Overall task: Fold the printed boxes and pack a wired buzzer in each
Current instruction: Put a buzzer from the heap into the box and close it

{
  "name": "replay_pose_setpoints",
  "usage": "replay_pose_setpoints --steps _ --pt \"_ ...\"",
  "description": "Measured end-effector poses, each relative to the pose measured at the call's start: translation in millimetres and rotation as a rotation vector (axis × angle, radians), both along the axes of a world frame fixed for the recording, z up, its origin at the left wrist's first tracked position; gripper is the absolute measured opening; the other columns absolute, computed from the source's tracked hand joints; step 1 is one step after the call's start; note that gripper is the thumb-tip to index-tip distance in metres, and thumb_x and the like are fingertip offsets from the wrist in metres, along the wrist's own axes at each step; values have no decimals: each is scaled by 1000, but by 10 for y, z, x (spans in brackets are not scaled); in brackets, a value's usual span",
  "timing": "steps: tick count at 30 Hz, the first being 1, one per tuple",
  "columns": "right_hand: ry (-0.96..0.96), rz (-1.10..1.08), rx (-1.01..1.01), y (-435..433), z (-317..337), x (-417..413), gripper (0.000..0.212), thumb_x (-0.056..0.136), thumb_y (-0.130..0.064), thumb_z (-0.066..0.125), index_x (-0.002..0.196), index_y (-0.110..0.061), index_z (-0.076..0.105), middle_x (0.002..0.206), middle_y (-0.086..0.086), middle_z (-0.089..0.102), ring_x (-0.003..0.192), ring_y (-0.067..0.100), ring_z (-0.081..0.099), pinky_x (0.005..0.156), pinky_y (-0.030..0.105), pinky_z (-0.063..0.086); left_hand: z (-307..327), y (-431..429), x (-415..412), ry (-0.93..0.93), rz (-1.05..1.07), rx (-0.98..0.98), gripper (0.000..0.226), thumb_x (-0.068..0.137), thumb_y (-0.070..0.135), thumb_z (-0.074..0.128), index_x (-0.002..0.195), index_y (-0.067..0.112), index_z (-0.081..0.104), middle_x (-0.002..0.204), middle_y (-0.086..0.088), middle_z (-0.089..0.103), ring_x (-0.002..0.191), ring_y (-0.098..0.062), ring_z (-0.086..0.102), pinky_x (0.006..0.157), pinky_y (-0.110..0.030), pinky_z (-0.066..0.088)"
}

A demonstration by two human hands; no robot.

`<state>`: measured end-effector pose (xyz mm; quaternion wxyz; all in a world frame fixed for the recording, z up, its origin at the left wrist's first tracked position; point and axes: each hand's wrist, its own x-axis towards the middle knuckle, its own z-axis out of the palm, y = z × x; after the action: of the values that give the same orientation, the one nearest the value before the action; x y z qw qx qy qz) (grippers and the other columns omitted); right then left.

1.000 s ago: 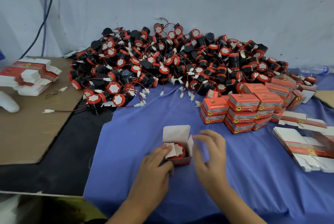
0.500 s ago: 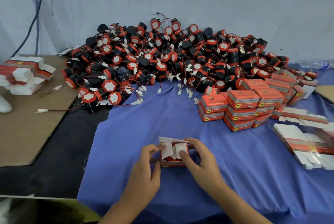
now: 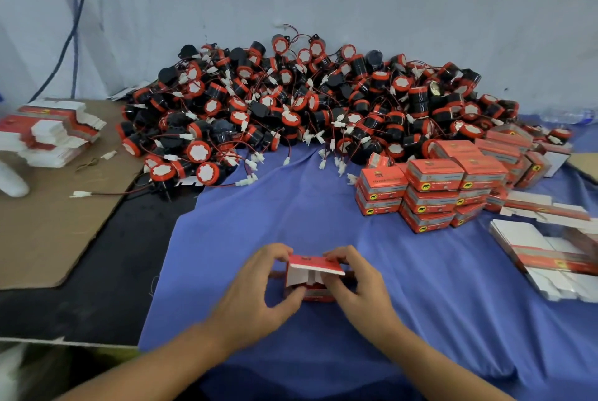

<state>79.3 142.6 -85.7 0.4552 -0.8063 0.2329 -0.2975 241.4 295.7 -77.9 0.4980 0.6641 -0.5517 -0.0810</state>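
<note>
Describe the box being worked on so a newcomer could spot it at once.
Start at the blue cloth and come toward its near side. There the left hand and right hand hold one small red box. Unlike the closed boxes stacked at right, its lid is half down, white flaps showing.

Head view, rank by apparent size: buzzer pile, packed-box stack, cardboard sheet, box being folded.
1. buzzer pile
2. cardboard sheet and packed-box stack, too close to rank
3. box being folded, smallest, though nearest the camera
</note>
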Motion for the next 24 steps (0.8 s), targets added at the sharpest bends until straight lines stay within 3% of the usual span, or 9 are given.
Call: replay_pose_setpoints --steps 3,7,9,14,20,24 --pt "35 26 -21 3 -3 -29 31 88 -16 69 116 -28 65 116 -20 68 107 10 67 89 37 57 -9 -1 137 -231 -108 74 25 96 48 61 114 34 48 128 24 48 118 -9 53 97 -21 45" --pt "96 195 -128 57 -18 -72 53 90 -38 66 140 -31 49 138 -29 50 127 4 54 101 17 45 -86 14 172 -231 -48 68 16 101 53 51 103 38 46 126 25 48 119 -7 52 96 -21 44" --pt "84 181 -169 51 -15 -66 47 94 -41 64 137 -38 46 139 -29 47 131 2 51 102 13 41 -135 8 172 -247 -42 79 20 101 52 53 114 37 50 132 27 46 128 -4 49 103 -17 40" --pt "10 130 -270 45 -20 -17 30 101 -32 60 129 -38 51 131 -24 55 121 9 60 96 25 50 -140 -21 174 -243 -48 90 30 105 49 49 134 41 50 139 28 44 138 -1 44 111 -13 32" --pt "22 100 -340 82 -33 -20 33 104 -40 55 136 -35 61 138 -20 57 130 -1 54 105 22 47 -111 -32 164 -237 -35 -4 25 106 40 49 128 35 60 128 22 54 126 -3 55 106 -16 40" --pt "-12 62 -428 100 -65 -28 35 99 -26 64 134 -25 68 146 -7 57 136 2 51 111 23 43 -147 -24 146 -300 6 -38 29 101 37 58 114 17 74 130 6 61 133 -7 53 108 -28 46"
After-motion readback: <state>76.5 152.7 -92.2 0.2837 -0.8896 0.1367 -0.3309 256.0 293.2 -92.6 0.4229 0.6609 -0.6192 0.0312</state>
